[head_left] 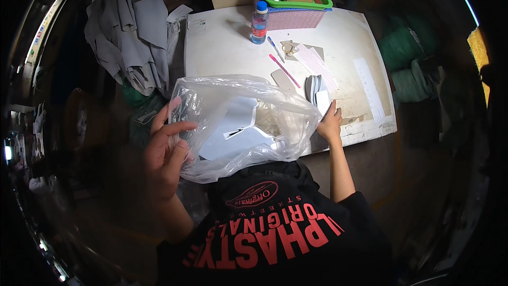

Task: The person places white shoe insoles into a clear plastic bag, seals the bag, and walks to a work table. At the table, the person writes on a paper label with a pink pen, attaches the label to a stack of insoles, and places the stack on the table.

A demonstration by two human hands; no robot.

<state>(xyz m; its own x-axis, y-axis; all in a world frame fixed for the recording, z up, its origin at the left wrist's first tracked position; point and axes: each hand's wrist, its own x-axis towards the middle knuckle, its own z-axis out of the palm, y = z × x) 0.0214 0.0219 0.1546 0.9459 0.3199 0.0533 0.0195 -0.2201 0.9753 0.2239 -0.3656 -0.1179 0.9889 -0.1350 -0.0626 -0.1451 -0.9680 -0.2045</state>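
Observation:
A large clear plastic bag (206, 90) gapes toward me at the table's front edge. Pale grey-white flat cut pieces (222, 140) lie inside it, with a small dark slit mark showing. My left hand (169, 151) grips the bag's left side, fingers curled over the film and thumb below. To the right of the bag, my right hand (331, 123) closes round the near end of a small stack of grey curved pieces (312, 89) with a white face on top. My right fingertips are partly hidden behind the stack.
On the white table (222, 47) stand a blue-capped bottle (259, 24) and a pink basket (299, 19) under a green tray (325, 4). A pink pen (284, 70), a blue pen (275, 49), a tape roll (288, 48) and paper slips (316, 63) lie mid-table. Grey sheets (127, 26) hang at left.

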